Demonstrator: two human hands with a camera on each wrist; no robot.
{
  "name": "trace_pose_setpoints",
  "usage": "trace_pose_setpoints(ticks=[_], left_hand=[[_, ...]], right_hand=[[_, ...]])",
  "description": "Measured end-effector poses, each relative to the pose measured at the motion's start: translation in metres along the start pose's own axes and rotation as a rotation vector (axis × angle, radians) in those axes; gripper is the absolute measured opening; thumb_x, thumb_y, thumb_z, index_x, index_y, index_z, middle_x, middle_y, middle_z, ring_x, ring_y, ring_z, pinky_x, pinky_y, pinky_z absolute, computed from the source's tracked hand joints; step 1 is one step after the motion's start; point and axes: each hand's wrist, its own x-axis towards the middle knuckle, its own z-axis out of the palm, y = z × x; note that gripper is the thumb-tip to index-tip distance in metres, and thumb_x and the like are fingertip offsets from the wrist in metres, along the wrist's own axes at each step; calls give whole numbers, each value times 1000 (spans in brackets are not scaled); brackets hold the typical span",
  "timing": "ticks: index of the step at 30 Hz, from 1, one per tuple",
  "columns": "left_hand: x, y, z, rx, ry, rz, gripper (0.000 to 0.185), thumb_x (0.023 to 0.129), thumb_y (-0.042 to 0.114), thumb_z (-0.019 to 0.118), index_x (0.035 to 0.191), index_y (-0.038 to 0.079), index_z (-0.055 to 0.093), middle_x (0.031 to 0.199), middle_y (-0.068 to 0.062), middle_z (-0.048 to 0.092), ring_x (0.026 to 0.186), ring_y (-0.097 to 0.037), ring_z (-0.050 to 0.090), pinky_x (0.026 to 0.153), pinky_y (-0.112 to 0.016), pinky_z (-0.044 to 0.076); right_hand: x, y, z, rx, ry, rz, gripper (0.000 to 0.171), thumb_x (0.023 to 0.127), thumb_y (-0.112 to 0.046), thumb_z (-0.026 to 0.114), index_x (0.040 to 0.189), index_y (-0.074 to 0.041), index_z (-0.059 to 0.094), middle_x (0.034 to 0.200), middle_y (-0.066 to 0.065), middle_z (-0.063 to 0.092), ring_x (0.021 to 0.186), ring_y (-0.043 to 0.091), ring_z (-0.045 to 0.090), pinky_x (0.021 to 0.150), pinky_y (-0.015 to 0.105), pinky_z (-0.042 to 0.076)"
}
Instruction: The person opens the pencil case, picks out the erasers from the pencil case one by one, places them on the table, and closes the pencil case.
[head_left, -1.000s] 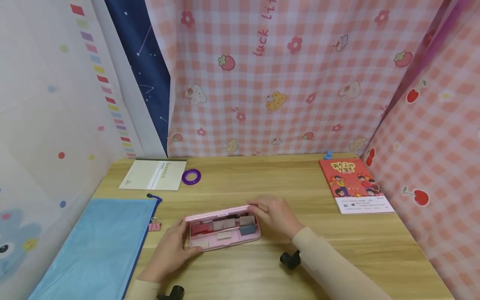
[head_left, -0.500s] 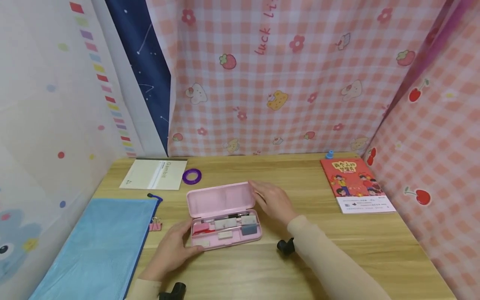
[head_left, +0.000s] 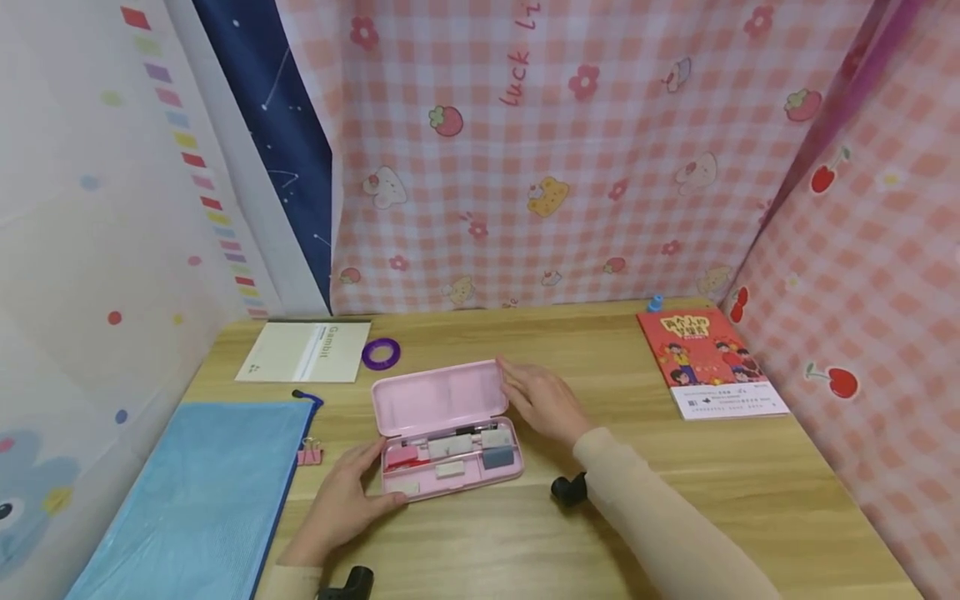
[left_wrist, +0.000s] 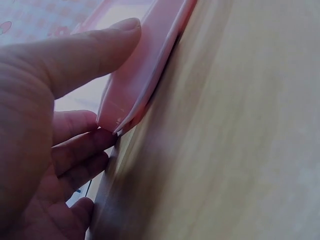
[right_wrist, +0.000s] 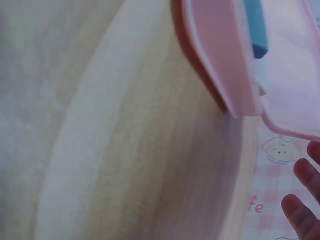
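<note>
A pink pencil case (head_left: 450,487) stands on the wooden table with its lid (head_left: 438,402) raised and leaning back. Inside lie a dark blue-grey block (head_left: 498,457), several whitish blocks, a pink piece (head_left: 401,455) and some pens. My left hand (head_left: 341,497) holds the case at its left end; the left wrist view shows the thumb on the front wall (left_wrist: 132,75) and fingers at the corner. At the lid's right edge my right hand (head_left: 547,403) touches with its fingertips, its fingers loosely extended and apart in the right wrist view.
Left of the case lie a blue zip folder (head_left: 198,492) and a pink binder clip (head_left: 309,456). Farther back are a pale notebook (head_left: 303,352) and a purple tape ring (head_left: 381,354). A red book (head_left: 701,354) and a small blue object (head_left: 656,303) sit back right.
The pencil case lid has swung up and back from nearly closed, my right hand moving with it at its edge. My left hand has stayed at the case's left end.
</note>
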Motion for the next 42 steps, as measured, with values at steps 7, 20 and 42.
trace_pose_setpoints(ticks=[7,20,42], left_hand=[[-1,-1,1,-26,20,18,99,65,55,82,143,7,45,143,-16,46,133,-37,38,109,-56,31],[3,-1,0,-17,-4,-18,102,64,62,78,146,12,42,147,-15,42,135,-37,34,109,-59,29],[-1,-3,-1,-56,-10,-39,100,65,59,80,145,12,43,146,-15,43,136,-37,34,110,-58,28]], right_hand=[[-20,-9,-18,62,35,7,48,96,-29,60,142,-20,49,140,5,53,130,23,46,109,45,36],[-62,-21,-12,-6,-65,-165,29,81,-26,78,107,-14,73,111,0,68,106,17,60,92,37,51],[-52,-34,12,-86,-147,-184,17,83,-22,77,99,-18,75,99,-8,65,94,10,56,84,30,51]])
